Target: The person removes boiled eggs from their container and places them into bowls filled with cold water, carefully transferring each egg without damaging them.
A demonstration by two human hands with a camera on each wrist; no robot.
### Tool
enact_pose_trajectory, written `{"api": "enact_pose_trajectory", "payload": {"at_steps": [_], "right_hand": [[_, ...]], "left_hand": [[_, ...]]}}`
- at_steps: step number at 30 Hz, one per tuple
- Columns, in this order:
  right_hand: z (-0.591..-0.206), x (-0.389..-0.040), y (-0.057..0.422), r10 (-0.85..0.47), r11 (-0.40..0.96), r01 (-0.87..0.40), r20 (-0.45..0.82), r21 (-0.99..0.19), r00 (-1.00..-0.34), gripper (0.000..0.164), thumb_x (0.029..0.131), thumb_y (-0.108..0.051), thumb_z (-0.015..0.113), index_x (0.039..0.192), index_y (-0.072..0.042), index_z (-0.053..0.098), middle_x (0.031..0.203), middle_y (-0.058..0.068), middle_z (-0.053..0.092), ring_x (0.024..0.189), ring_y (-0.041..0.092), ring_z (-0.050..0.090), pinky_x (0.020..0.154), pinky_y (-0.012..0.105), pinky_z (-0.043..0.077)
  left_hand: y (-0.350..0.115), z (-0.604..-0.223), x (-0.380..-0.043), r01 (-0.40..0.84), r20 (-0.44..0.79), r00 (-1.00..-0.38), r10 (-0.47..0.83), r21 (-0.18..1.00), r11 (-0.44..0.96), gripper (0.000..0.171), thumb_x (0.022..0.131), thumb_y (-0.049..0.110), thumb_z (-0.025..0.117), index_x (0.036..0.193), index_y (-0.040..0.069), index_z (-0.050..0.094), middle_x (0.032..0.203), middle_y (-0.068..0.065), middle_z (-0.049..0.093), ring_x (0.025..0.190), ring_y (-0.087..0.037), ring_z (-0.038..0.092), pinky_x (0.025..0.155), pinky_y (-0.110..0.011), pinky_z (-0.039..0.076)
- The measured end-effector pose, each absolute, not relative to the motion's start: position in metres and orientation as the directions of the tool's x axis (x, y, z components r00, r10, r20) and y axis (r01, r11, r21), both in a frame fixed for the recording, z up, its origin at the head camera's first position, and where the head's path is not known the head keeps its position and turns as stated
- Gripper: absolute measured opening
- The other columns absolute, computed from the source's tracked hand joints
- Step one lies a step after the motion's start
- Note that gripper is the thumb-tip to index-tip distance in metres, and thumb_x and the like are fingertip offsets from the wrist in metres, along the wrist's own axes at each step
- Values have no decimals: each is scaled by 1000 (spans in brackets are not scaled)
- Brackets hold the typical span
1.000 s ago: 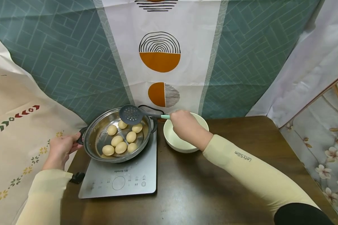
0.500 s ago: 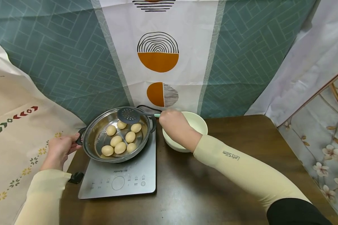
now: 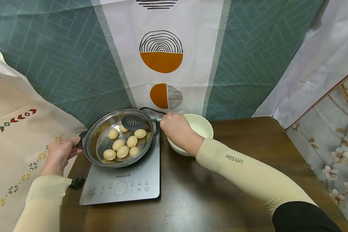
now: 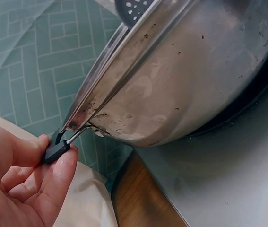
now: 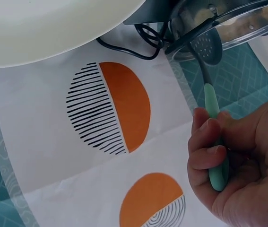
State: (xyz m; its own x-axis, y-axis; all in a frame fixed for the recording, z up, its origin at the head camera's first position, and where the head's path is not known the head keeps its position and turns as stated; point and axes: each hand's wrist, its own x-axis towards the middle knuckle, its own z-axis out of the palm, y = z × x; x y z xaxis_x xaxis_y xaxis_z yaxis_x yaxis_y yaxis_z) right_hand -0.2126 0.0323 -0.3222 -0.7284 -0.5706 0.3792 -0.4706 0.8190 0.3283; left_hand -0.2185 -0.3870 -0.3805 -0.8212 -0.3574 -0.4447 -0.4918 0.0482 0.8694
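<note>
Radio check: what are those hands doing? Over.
Left hand pinches pan handle. Right hand grips slotted spoon over pan. Eggs inside; spoon partly hides one.

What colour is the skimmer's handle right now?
The handle is mint green, seen best in the right wrist view.

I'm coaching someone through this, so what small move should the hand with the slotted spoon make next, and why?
Probably lower the slotted spoon and ease it under an egg. The right hand holds it above the far side of the pan with nothing on it, eggs lie below, and the left hand grips the handle.
</note>
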Motion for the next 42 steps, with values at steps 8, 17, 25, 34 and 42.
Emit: {"api": "enact_pose_trajectory", "payload": {"at_steps": [8, 17, 25, 34, 42], "right_hand": [[-319, -209, 32, -535, 843, -481, 284, 241, -796, 20, 87, -1, 54, 84, -11, 72, 73, 5, 65, 67, 19, 60, 53, 32, 57], [-315, -206, 31, -521, 852, -493, 212, 173, -827, 21, 88, -3, 54, 81, -13, 71, 73, 4, 65, 69, 19, 62, 54, 33, 58], [-316, -209, 34, -515, 857, -509, 101, 80, -851, 18, 89, -5, 51, 84, -11, 67, 76, 4, 64, 71, 17, 62, 60, 30, 58], [-315, -212, 37, -486, 873, -485, 3, -46, -874, 13, 88, -7, 52, 82, -11, 63, 75, 3, 62, 67, 16, 59, 57, 28, 56], [-318, -207, 33, -524, 848, -521, -10, -91, -851, 7, 84, -9, 57, 79, -10, 61, 72, 1, 60, 67, 15, 56, 56, 23, 52]], "left_hand": [[-383, -377, -221, -486, -441, -828, -346, 873, 49, 16, 82, 28, 72, 71, 17, 69, 63, 1, 67, 55, -14, 67, 56, -26, 60], [-388, -379, -219, -498, -448, -817, -362, 866, 51, 17, 83, 28, 71, 69, 19, 69, 62, 2, 67, 56, -13, 68, 57, -26, 60], [-387, -380, -217, -484, -441, -823, -358, 874, 34, 16, 82, 28, 72, 70, 19, 70, 62, 2, 66, 56, -15, 68, 57, -27, 60], [-384, -379, -216, -501, -456, -810, -367, 865, 30, 15, 83, 28, 71, 69, 21, 70, 64, 3, 67, 58, -14, 69, 60, -28, 61], [-384, -379, -217, -506, -450, -805, -386, 861, 50, 15, 83, 30, 71, 71, 21, 69, 63, 3, 66, 58, -13, 69, 59, -27, 60]]}}
